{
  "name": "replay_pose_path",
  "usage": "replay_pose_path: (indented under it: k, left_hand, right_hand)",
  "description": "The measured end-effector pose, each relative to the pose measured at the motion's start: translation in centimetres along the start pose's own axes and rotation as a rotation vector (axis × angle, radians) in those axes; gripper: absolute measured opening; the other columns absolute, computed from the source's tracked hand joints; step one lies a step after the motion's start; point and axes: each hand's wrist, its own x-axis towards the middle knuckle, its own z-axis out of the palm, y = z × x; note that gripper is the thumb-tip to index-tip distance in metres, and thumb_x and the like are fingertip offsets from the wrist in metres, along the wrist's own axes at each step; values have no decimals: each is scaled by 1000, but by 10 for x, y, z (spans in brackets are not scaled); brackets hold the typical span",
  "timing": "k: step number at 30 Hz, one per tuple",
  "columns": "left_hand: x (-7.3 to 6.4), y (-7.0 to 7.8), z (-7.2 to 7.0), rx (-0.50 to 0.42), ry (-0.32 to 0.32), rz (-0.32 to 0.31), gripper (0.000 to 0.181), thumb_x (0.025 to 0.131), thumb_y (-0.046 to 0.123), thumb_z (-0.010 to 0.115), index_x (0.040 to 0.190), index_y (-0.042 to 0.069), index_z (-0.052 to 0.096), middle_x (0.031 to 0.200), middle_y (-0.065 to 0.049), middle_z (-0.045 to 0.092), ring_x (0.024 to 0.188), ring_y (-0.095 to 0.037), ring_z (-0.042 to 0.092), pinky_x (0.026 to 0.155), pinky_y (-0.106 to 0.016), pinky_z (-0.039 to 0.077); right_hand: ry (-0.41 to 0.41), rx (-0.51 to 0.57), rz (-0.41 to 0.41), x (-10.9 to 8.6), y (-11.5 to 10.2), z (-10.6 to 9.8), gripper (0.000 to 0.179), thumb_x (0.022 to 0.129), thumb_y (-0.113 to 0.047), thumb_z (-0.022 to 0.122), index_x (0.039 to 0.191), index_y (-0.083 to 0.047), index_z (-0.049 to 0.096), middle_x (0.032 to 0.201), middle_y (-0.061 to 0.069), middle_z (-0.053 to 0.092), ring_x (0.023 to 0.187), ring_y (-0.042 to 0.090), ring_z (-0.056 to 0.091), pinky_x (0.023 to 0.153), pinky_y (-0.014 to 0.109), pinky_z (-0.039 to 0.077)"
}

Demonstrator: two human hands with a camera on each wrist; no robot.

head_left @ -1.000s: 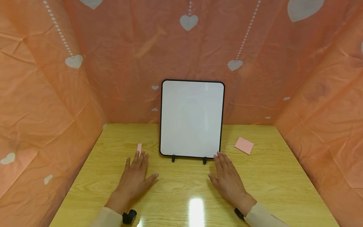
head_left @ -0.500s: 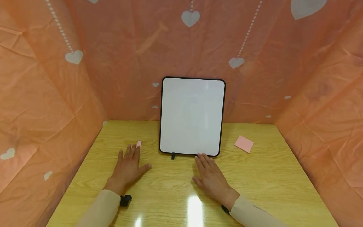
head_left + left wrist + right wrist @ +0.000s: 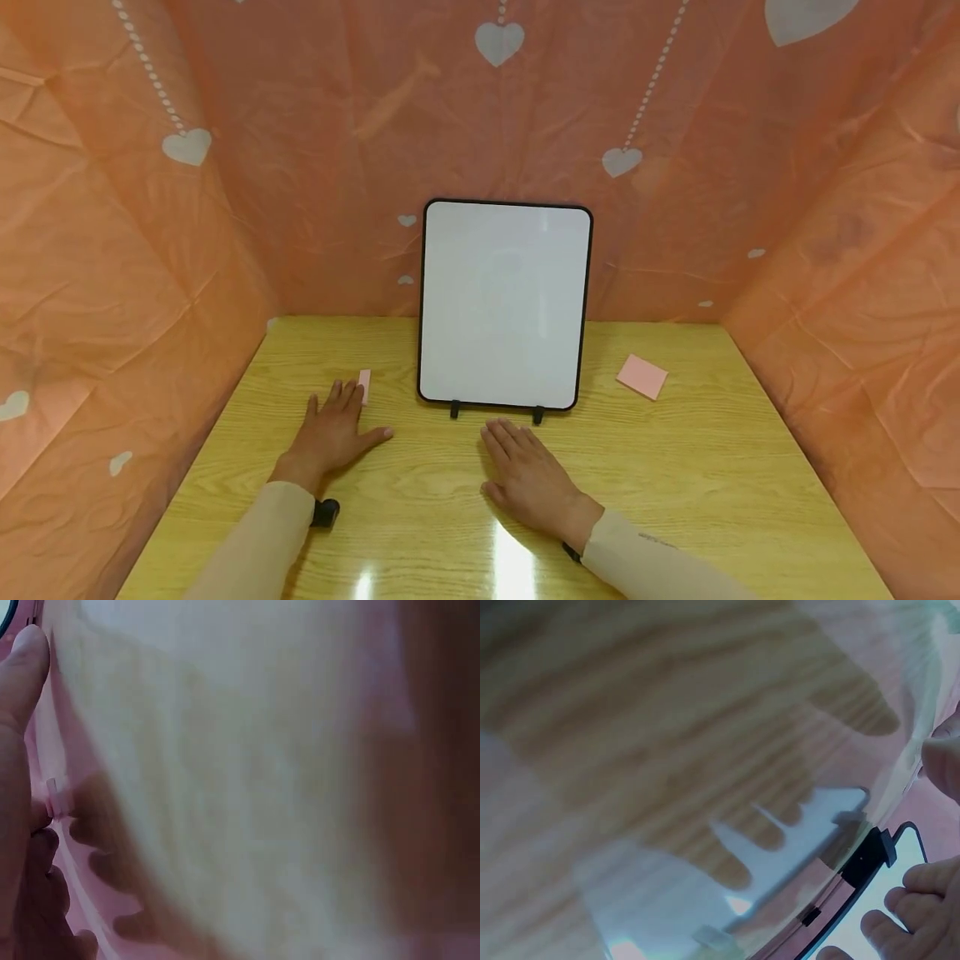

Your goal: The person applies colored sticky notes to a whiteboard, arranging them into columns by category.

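Observation:
My left hand [image 3: 330, 433] is stretched over the left part of the wooden table, fingers straight and thumb spread toward the middle. Its fingertips come right up to a narrow pink strip [image 3: 363, 387]. Fingers straight and close together, my right hand [image 3: 528, 479] reaches over the table just in front of a whiteboard [image 3: 506, 304]. This white board has a black frame and stands upright on small black feet [image 3: 537, 415]. Nothing shows in either hand. In the right wrist view, fingers [image 3: 926, 881] overlap the whiteboard, and the glossy tabletop mirrors the hand.
A pink rectangular pad [image 3: 642, 377], like sticky notes, lies to the right of the whiteboard. Orange-pink cloth [image 3: 337, 167] with white hearts hangs behind and along both sides of the wooden table [image 3: 675, 475]. Each wrist carries a small black device [image 3: 326, 512].
My right hand has moved left from the whiteboard's lower right corner and back from its edge, uncovering the right foot. My left hand has shifted slightly left, showing more of the pink strip.

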Motion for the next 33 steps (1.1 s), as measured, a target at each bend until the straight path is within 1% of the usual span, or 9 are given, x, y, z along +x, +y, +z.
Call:
replay_pose_path:
  k: [2,7,11,14,19,24,26,30,33]
  left_hand:
    - [-2,-1,1,11,-5,-1,110,97,75,56,166,-4,23,171,-28,23,160,-50,14,124,-78,6]
    - [-11,0,4,28,3,23,107,97,73,57,162,-8,32,169,-30,27,159,-52,17,123,-78,11]
    - [-21,10,5,35,0,53,106,97,72,58,161,-9,33,168,-31,29,158,-53,19,123,-77,15]
    - [-28,21,7,32,-6,61,105,97,71,59,160,-9,33,167,-31,30,157,-53,21,122,-77,17]
    - [-40,43,15,12,-9,53,106,96,70,62,160,-10,34,166,-32,33,156,-53,24,121,-78,20]
    - [-52,69,24,-23,-47,30,105,96,69,61,161,-9,32,168,-30,30,158,-50,21,124,-76,17]
    - [-56,80,27,-33,-55,34,105,97,69,60,162,-8,32,169,-29,29,159,-49,20,124,-75,17]
    - [-62,100,32,-49,-66,53,95,102,65,54,161,-7,34,170,-26,30,160,-46,20,125,-74,17]
    - [-64,114,34,-72,-78,66,87,108,62,44,161,-6,36,170,-25,30,161,-45,20,126,-73,15]
  right_hand:
    - [-8,-8,0,1,-2,0,76,109,-51,53,165,-4,33,171,14,33,159,30,33,127,50,35]
    - [-20,-11,-1,1,-4,-1,77,109,-52,53,165,-4,32,172,13,33,159,29,32,128,50,34]
    - [-34,-23,-1,2,-5,0,77,109,-53,52,166,-5,32,172,13,32,160,28,31,128,49,33]
    - [-37,-29,2,1,-5,0,77,109,-53,52,166,-5,32,172,13,32,160,28,31,128,50,33]
    - [-42,-17,3,1,-4,0,77,109,-54,51,166,-5,32,172,12,32,160,29,31,128,50,33]
    - [-49,-23,-5,0,-3,0,76,109,-54,51,165,-5,34,171,13,33,159,29,33,128,51,34]
    - [-52,-23,-9,0,-3,1,76,109,-53,52,164,-4,35,171,13,35,158,29,34,127,51,35]
    - [-57,-12,-16,-1,-4,1,75,108,-53,53,164,-4,37,170,14,37,157,30,36,126,52,36]
    - [-70,6,-27,-1,-5,1,74,109,-53,52,163,-5,38,170,13,36,157,30,36,126,53,37]
